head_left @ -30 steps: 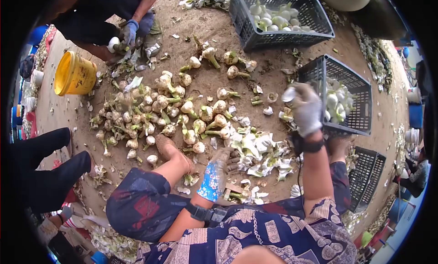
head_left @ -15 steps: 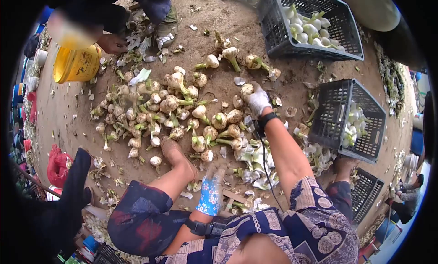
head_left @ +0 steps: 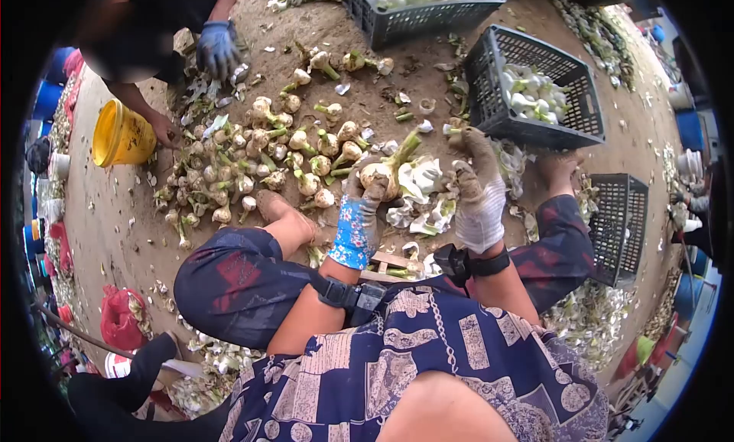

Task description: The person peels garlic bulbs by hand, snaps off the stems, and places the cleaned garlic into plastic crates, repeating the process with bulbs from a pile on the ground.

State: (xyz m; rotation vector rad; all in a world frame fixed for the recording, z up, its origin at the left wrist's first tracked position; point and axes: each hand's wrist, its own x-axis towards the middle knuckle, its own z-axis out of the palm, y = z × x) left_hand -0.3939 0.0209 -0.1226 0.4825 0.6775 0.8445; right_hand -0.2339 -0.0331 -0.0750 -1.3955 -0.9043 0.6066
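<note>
My left hand (head_left: 363,205), in a blue flowered cuff and a muddy glove, grips a dirty white bulb (head_left: 381,180) whose green stem points up and to the right. To the right, my right hand (head_left: 479,193) wears a dirty white glove and is raised with its fingers curled near the stem. Between the fingers and thumb of my right hand there is a gap with nothing visible in it. White peelings (head_left: 420,183) lie between and below the two hands. A large pile of bulbs with stems (head_left: 214,167) spreads on the ground to the left.
Black crates (head_left: 527,132) with peeled bulbs stand at the upper right; another crate (head_left: 612,232) is at the right. A co-worker's blue-gloved hand (head_left: 219,50) and bare hand (head_left: 162,128) are at the upper left, near a yellow bucket (head_left: 122,134).
My right hand has come back from the bulbs toward my body. My left hand has risen and now holds a bulb. The view has shifted, and a co-worker's blue glove now shows.
</note>
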